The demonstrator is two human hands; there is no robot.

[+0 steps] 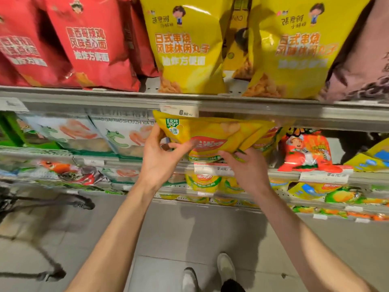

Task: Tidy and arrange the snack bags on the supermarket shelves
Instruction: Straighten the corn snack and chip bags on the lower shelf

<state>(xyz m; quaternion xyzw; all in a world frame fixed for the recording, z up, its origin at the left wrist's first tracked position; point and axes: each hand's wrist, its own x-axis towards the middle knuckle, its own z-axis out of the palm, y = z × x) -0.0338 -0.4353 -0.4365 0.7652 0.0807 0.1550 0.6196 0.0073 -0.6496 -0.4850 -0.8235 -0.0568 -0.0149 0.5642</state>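
So the left hand (159, 153) has its grip on the left edge of a yellow snack bag (212, 133), thumb curled over the front and fingers tucked behind it. The right hand (245, 166) is under the bag's lower right corner, fingers bent up against it, pinching or propping that corner, can't quite tell which. The bag is held up in front of the middle shelf (273, 171), just under the price tag (179, 111) on the rail above, and tilted a bit. More yellow bags of the same kind sit right behind it and to its right.

Looks to me like the straightening step: one bag squared up before it goes into its row. Next move probably calls for pushing it back upright and flush with the ones behind, label facing out, without crumpling it.

Around that: orange-red bag (305, 150) to the right, shrimp cracker packs (124, 135) to the left, big yellow bags (185, 45) and red bags (90, 43) on the top shelf.
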